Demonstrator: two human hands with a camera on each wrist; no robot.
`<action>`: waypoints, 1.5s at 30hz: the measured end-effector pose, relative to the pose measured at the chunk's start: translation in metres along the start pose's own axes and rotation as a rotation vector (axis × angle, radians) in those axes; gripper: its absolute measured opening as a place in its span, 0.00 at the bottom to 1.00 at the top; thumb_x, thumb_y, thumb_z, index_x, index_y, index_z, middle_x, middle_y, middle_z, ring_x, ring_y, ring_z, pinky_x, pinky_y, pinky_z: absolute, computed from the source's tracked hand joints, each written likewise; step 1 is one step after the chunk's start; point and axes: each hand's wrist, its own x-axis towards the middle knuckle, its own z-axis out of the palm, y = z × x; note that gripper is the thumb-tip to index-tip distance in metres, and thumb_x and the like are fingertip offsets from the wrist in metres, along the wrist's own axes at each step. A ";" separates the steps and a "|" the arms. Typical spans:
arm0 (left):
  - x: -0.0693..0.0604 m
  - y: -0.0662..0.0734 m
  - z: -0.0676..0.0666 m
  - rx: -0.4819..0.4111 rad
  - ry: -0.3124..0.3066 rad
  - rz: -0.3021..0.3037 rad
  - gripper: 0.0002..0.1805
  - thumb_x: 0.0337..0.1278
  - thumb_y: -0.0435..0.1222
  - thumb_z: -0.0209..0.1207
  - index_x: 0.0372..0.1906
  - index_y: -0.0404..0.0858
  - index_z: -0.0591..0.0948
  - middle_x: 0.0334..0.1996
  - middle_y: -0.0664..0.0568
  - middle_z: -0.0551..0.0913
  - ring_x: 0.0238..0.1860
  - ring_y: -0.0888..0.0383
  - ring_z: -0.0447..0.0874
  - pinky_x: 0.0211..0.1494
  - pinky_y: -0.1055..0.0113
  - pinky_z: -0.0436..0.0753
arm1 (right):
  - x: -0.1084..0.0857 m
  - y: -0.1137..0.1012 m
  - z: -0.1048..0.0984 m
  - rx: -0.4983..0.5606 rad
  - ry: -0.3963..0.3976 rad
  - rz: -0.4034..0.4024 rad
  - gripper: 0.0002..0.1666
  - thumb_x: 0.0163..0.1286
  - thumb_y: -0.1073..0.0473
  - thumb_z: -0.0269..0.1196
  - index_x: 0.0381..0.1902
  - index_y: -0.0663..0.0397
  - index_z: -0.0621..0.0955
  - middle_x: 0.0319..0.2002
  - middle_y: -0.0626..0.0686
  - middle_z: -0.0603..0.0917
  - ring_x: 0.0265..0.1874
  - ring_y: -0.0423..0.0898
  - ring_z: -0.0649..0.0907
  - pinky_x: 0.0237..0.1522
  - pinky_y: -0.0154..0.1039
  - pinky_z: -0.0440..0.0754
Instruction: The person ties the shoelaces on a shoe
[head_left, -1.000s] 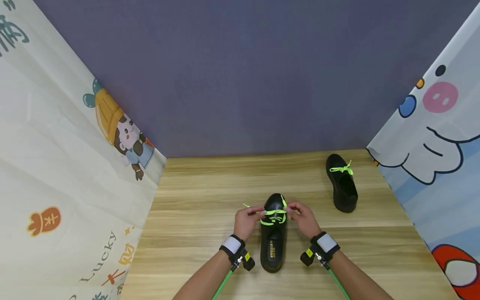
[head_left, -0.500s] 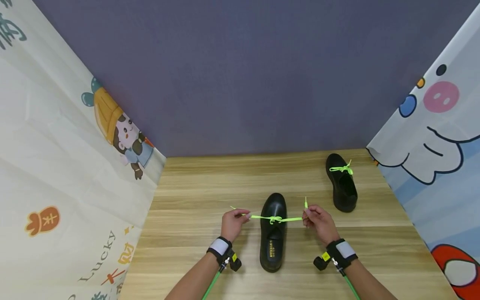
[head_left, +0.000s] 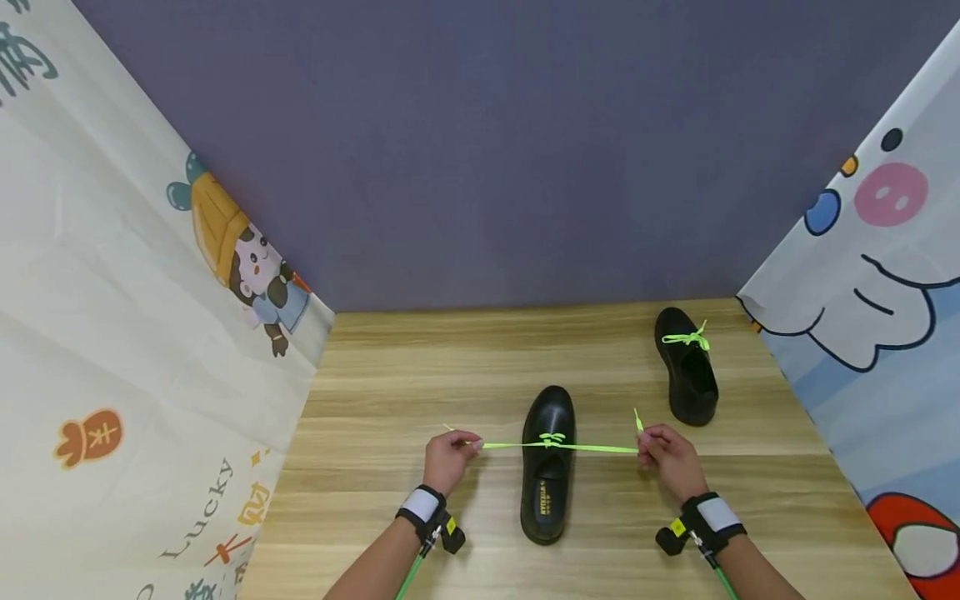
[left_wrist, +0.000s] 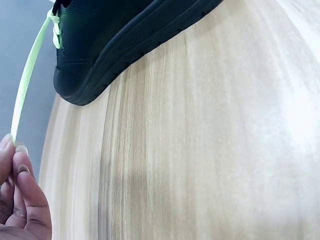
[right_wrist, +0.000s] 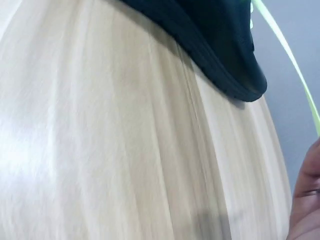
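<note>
A dark grey-blue wall [head_left: 510,158] fills the top and centre of the head view, and below it a pale wood-grain surface [head_left: 390,367] spreads across the lower middle. A white printed cloth [head_left: 112,317] covers the left side of the frame, and a blue-and-white cartoon cloth [head_left: 907,358] slants down the right side. The black shoe [head_left: 550,492] stands upright on the wood, just right of centre in the lower half, its toe toward the top of the frame (the insole bears gold lettering, upside down from here). A second black shoe [head_left: 681,367] stands farther up and to the right, its green lace [head_left: 686,338] tied in a bow. At lower centre-left, the left hand [head_left: 452,460] pinches one end of the neon-green shoelace [head_left: 600,449] between thumb and fingertips; at lower right, the right hand [head_left: 672,460] pinches the other end. Both hands are well apart from the shoe. Between them the lace runs straight across the shoe's upper, with small loops [head_left: 552,437] at its middle, and a short tip sticks out beyond each grip.
</note>
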 end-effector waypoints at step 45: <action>0.008 0.006 0.011 0.009 -0.045 0.028 0.13 0.64 0.37 0.65 0.47 0.31 0.84 0.47 0.42 0.83 0.51 0.45 0.79 0.55 0.51 0.77 | 0.005 -0.014 0.003 -0.258 -0.004 0.069 0.23 0.78 0.61 0.57 0.65 0.67 0.70 0.58 0.66 0.75 0.38 0.33 0.80 0.39 0.32 0.77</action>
